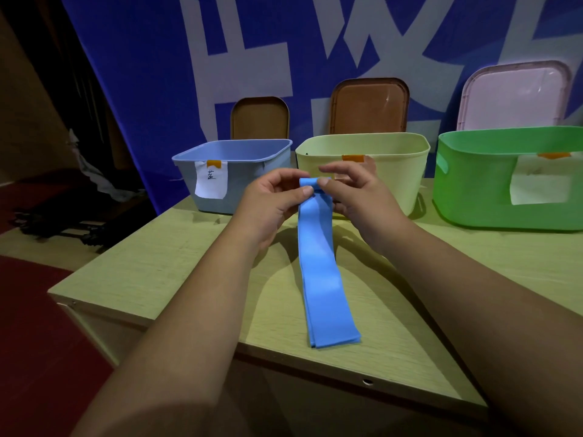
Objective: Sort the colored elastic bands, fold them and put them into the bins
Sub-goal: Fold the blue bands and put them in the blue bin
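Note:
A long blue elastic band point(320, 269) runs from my hands down to the table's front edge, where its lower end lies flat. Its far end is curled into a small roll between my fingers. My left hand point(274, 200) pinches the roll from the left with thumb and fingers. My right hand point(353, 190) pinches it from the right. Behind my hands stand three bins: a blue bin point(246, 171), a pale yellow bin point(394, 171) and a green bin point(473, 190).
The wooden table point(164, 269) drops off at its left and front edges. Each bin bears a paper label held by orange tape. Three lids lean upright behind the bins against a blue banner: two brown lids point(260, 118) and a pink lid point(514, 96).

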Tool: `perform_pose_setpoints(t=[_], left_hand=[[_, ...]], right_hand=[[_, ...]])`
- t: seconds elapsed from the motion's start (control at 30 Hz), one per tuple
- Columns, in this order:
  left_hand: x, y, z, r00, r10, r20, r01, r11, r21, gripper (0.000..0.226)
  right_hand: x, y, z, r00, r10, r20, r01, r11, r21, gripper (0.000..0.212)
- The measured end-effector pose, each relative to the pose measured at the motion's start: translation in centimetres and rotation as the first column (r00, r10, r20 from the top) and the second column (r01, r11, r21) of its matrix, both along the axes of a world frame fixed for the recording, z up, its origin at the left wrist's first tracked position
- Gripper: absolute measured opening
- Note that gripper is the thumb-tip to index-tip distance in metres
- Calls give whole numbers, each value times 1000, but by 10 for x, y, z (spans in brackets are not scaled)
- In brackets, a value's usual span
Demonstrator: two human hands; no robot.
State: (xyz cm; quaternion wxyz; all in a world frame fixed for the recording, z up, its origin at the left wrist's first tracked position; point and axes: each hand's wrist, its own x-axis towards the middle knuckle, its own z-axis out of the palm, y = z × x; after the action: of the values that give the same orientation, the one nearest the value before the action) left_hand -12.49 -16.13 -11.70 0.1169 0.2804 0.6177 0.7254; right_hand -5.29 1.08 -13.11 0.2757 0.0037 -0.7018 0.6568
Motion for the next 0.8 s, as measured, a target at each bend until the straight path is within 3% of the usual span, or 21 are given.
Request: perform_pose_setpoints(t=[0.1,0.33,0.57,0.8], left_hand=[[-2,1,-1,1000,-1,14,1,1000,-2,27],[1,3,-3,999,30,27,-27,995,-96,27],[3,3,-1,999,20,35,-16,994,-108,27],[4,1,0,999,32,10,-30,987,-155,27]], right_hand=[[0,2,-1,999,-30,-11,31,997,64,15],[-1,4,-2,997,-73,-22,73,997,32,14],[-1,5,-3,992,-121,-44,125,986,114,16],[0,4,-4,998,-60,-22,62,996,65,20]])
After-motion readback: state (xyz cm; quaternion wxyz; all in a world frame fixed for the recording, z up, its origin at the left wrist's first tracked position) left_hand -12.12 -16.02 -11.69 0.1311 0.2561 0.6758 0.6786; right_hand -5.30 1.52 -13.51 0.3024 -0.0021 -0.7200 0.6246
